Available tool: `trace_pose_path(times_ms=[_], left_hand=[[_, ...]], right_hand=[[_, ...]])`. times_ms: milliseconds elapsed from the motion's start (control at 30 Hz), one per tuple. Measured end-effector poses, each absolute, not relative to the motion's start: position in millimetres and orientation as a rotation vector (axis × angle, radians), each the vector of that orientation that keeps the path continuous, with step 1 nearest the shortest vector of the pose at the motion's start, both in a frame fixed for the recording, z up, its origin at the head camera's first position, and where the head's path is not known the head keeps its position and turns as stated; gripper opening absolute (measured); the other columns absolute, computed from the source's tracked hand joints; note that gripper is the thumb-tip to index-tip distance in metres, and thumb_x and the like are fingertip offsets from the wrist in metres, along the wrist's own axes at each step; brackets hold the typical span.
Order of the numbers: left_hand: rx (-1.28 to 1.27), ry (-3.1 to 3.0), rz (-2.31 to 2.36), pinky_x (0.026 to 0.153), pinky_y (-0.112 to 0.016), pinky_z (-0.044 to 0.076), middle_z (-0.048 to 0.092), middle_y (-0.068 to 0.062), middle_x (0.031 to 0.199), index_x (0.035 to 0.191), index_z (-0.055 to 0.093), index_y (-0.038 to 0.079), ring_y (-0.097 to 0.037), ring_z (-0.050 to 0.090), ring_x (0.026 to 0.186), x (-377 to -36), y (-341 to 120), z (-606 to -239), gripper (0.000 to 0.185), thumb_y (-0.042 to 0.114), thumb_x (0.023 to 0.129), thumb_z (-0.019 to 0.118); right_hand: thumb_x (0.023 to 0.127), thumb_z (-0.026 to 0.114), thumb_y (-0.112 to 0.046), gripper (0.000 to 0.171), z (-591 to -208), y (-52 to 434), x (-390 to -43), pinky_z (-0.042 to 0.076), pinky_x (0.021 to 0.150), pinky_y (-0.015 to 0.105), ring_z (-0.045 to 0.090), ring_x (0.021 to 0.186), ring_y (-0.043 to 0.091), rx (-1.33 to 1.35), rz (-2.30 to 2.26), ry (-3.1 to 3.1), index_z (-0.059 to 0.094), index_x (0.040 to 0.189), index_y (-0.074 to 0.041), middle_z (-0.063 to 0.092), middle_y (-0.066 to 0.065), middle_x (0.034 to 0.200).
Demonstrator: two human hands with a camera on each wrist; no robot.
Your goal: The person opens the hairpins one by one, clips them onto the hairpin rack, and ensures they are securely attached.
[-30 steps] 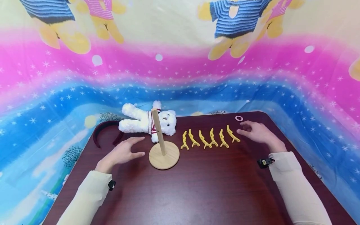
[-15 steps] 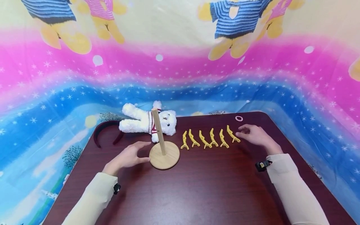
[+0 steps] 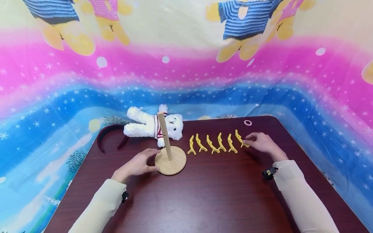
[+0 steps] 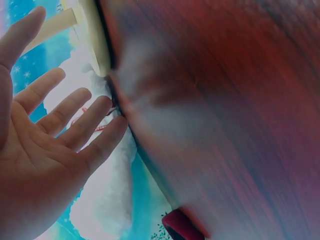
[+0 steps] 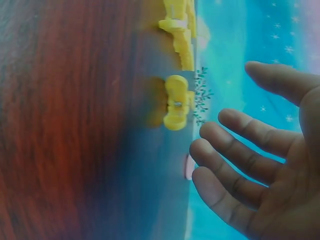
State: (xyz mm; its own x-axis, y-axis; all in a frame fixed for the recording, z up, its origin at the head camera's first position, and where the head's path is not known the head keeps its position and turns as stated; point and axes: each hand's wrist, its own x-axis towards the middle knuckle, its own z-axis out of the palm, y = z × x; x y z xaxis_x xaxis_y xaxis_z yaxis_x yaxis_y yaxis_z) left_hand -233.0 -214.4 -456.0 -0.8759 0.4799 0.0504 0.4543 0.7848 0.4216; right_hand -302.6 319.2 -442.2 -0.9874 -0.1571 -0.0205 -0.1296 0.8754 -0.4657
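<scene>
My left hand is at the left edge of a round wooden base with an upright peg, a wooden stand. Thumb and fingers are spread either side of the rim; the left wrist view shows the palm holding nothing, and contact with the stand cannot be told. At the right end of a row of several yellow plastic clips with forked near ends, my right hand hovers by the last clip. Its fingers look relaxed and apart from the clip in the right wrist view.
Behind the stand lies a white teddy bear in a striped sweater. A dark red headband is left of it. Farther back on the right sits a small pink ring. A printed cloth hangs behind the dark table.
My left hand has moved right to the stand's rim. My right hand has shifted left and slightly nearer, to the rightmost yellow clip. The objects have stayed put.
</scene>
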Motion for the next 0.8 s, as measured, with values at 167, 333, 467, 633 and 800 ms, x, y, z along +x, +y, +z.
trace_pose_path(times_ms=[167, 333, 467, 633, 800], left_hand=[[0.761, 2.895, 0.653, 0.102, -0.047, 0.040, 0.045, -0.013, 0.141, 0.139, 0.047, 0.014, -0.027, 0.046, 0.128, -233, -211, -460, 0.072, 0.041, 0.078, 0.073], [0.759, 2.870, 0.645, 0.102, -0.046, 0.040, 0.042, -0.014, 0.144, 0.138, 0.048, 0.015, -0.029, 0.046, 0.128, -231, -209, -462, 0.070, 0.042, 0.078, 0.073], [0.779, 2.858, 0.654, 0.102, -0.047, 0.040, 0.040, -0.014, 0.144, 0.137, 0.049, 0.015, -0.030, 0.046, 0.128, -230, -207, -464, 0.070, 0.042, 0.078, 0.073], [0.804, 2.861, 0.660, 0.101, -0.047, 0.040, 0.041, -0.014, 0.144, 0.136, 0.050, 0.014, -0.030, 0.046, 0.128, -230, -205, -467, 0.070, 0.042, 0.077, 0.074], [0.812, 2.860, 0.655, 0.102, -0.046, 0.040, 0.041, -0.013, 0.144, 0.136, 0.050, 0.014, -0.028, 0.045, 0.129, -230, -203, -470, 0.069, 0.041, 0.077, 0.074]], right_hand=[[0.087, 0.061, -0.047, 0.041, -451, 322, -308, 0.046, 0.074, 0.038, 0.060, 0.091, 0.024, -0.149, -0.731, 2.966, 0.067, 0.109, -0.013, 0.069, 0.009, 0.103], [0.086, 0.062, -0.047, 0.042, -456, 322, -310, 0.045, 0.071, 0.035, 0.058, 0.086, 0.023, -0.089, -0.729, 2.926, 0.067, 0.109, -0.012, 0.067, 0.009, 0.100], [0.085, 0.062, -0.048, 0.040, -461, 321, -312, 0.044, 0.069, 0.032, 0.056, 0.083, 0.021, -0.059, -0.739, 2.908, 0.068, 0.107, -0.015, 0.066, 0.006, 0.095], [0.084, 0.062, -0.050, 0.040, -466, 320, -315, 0.044, 0.067, 0.031, 0.054, 0.083, 0.022, -0.056, -0.733, 2.900, 0.068, 0.103, -0.016, 0.065, 0.006, 0.097], [0.082, 0.064, -0.052, 0.042, -464, 318, -315, 0.043, 0.066, 0.031, 0.054, 0.082, 0.021, -0.012, -0.710, 2.886, 0.069, 0.101, -0.016, 0.065, 0.006, 0.099]])
